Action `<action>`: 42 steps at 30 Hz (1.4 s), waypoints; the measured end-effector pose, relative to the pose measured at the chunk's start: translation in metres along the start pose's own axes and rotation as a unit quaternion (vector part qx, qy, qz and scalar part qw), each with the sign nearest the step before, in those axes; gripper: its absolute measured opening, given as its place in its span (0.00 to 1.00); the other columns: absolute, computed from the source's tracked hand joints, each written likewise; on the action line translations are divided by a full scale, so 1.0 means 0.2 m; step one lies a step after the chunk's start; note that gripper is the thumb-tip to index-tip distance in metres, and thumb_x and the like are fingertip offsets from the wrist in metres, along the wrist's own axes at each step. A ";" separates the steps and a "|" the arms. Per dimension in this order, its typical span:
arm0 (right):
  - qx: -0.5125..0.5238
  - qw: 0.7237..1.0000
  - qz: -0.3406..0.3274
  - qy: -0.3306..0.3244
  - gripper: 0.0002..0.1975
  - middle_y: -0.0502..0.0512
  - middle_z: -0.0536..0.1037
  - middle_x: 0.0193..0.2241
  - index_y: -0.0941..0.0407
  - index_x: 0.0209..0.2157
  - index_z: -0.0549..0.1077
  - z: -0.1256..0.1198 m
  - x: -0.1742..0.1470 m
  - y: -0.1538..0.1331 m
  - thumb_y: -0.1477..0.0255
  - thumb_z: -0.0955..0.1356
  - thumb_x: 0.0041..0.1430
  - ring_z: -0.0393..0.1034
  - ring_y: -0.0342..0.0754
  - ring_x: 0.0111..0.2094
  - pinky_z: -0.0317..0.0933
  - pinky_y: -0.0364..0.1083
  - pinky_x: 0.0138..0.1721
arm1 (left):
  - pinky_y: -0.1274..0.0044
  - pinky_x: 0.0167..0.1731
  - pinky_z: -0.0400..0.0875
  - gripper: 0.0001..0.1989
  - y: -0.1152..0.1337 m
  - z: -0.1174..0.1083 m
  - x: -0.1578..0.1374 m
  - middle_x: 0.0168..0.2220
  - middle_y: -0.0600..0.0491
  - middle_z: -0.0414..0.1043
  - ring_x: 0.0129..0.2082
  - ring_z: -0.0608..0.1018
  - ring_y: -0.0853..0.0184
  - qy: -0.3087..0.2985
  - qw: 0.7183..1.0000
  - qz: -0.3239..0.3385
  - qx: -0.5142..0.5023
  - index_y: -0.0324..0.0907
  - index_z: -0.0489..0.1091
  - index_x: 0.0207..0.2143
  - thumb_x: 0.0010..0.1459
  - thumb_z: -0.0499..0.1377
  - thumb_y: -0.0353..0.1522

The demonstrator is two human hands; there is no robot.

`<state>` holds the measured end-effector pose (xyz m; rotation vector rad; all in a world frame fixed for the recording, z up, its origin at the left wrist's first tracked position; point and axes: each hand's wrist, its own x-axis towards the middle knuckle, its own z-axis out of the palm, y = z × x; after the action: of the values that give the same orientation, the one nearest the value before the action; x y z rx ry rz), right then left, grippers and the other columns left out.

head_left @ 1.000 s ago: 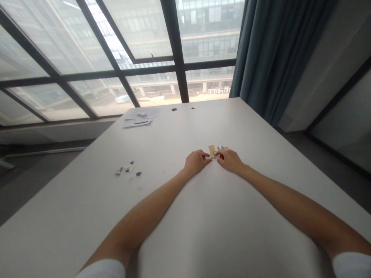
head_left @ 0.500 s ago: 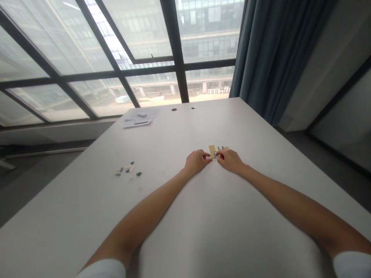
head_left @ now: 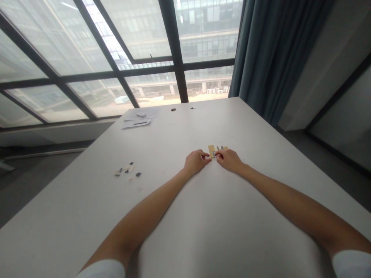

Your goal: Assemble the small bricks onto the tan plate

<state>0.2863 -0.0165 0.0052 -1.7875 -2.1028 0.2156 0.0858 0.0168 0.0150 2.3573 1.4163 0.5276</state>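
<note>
A small yellow plate [head_left: 211, 148] that looks studded, like a building-brick baseplate, lies flat on the white table between my hands. My left hand [head_left: 196, 160] has its curled fingers and thumb at the plate's lower left edge, steadying it. Over the plate's right side is my right hand [head_left: 228, 159], its thumb and forefinger pinched together. What sits in that pinch is too small to make out. Little grey pieces [head_left: 222, 147] stand on the plate just beyond the right fingers, which hide part of it.
Several loose black, grey and cream pieces [head_left: 138, 174] lie scattered to the left on the white table [head_left: 185, 216]. Papers [head_left: 136, 122] with a small white object rest at the far left. A dark round disc [head_left: 173, 109] and a small dark item [head_left: 192, 108] are by the far edge.
The view has shifted very slightly. Both hands stay at the plate in nearly the same pose.
</note>
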 end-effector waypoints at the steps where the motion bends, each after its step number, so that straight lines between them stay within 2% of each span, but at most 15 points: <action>1: 0.000 1.000 0.000 0.000 0.13 0.54 0.82 0.35 0.53 0.44 0.79 0.00 0.00 0.00 0.70 0.64 0.63 0.73 0.49 0.36 0.61 0.44 0.39 | 0.78 0.38 0.68 0.13 0.00 0.00 0.00 0.38 0.54 0.78 0.37 0.77 0.67 -0.001 1.000 0.000 0.000 0.51 0.81 0.43 0.58 0.64 0.43; 42: -0.007 1.000 -0.001 0.000 0.14 0.56 0.82 0.39 0.53 0.45 0.79 0.02 0.01 0.02 0.70 0.63 0.65 0.74 0.50 0.38 0.61 0.45 0.41 | 0.78 0.34 0.67 0.11 -0.02 0.01 0.01 0.37 0.54 0.78 0.35 0.77 0.68 0.000 0.999 0.036 -0.006 0.51 0.82 0.41 0.59 0.63 0.42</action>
<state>0.2883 -0.0131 -0.0001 -1.7939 -2.1101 0.1998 0.0845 0.0197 0.0116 2.4054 1.3285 0.5545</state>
